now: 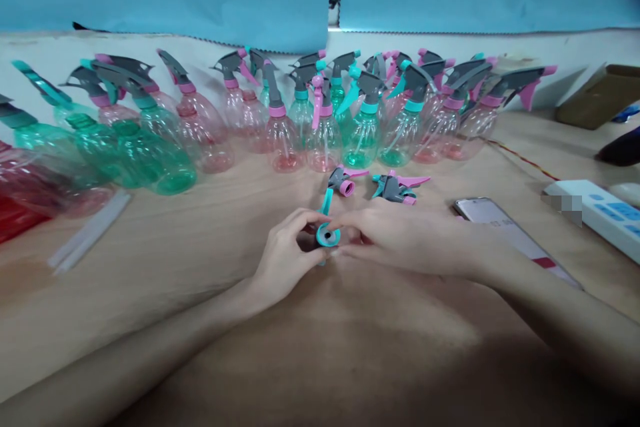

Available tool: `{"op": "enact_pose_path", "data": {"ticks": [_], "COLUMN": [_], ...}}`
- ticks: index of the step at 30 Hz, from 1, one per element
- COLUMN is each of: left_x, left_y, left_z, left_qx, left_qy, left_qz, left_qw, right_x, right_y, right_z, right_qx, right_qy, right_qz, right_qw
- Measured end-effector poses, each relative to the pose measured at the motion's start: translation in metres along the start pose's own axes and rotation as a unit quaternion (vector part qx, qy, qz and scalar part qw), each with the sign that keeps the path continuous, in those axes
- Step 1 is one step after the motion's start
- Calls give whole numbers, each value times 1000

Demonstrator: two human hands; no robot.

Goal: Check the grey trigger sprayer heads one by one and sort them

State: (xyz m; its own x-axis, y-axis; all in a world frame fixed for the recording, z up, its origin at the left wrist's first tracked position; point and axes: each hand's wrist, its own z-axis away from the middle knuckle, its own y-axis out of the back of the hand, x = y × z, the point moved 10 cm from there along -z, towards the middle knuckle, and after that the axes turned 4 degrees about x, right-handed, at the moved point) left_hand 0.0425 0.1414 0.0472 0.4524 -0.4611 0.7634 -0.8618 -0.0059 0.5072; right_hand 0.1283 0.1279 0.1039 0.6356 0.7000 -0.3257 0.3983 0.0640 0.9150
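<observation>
Between my hands, low over the table, is a trigger spray head (328, 236) with a teal collar and a teal trigger lever. Its round opening faces me. My left hand (287, 250) grips it from the left, fingers and thumb curled around the side. From the right, my right hand (385, 237) pinches it at the collar, its index fingertip at the rim. Whether anything small sits between the right fingertips is hidden. Just beyond lie a grey spray head with a pink collar (341, 181) and more loose spray heads (397, 187) in grey, teal and pink.
Several pink and green spray bottles (361, 140) stand in rows along the wall. Open-necked green bottles (155, 160) are at the left, near clear plastic tubes (90, 233). On the right lie a phone (510, 233), a white panel with blue buttons (600, 210) and a brown box (597, 97).
</observation>
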Motion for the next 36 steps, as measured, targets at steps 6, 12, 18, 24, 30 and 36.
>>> {"op": "enact_pose_path", "data": {"ticks": [6,12,18,24,30,36], "left_x": [-5,-7,-4,-4,-5,0], "left_y": [-1,-1,-2,-2,-2,-3], "left_z": [1,0,0,-1,0,0], "left_qx": [-11,-13,-20,-19,-16,-27], "left_qy": [12,0,-10,-8,-14,-20], "left_qz": [33,31,11,20,29,19], "left_qw": [999,999,1000,1000,999,999], "right_x": [1,4,7,8,5,8], "right_y": [-20,-23,-22,-27,-31,-34], "right_z": [2,-3,-7,-7,-6,-2], "right_qx": [-116,-120,-109,-99,-92,-98], "right_qy": [-13,-8,-20,-15,-11,-33], "right_qz": [27,-7,-11,-4,16,64], "right_qw": [993,993,994,995,996,993]}}
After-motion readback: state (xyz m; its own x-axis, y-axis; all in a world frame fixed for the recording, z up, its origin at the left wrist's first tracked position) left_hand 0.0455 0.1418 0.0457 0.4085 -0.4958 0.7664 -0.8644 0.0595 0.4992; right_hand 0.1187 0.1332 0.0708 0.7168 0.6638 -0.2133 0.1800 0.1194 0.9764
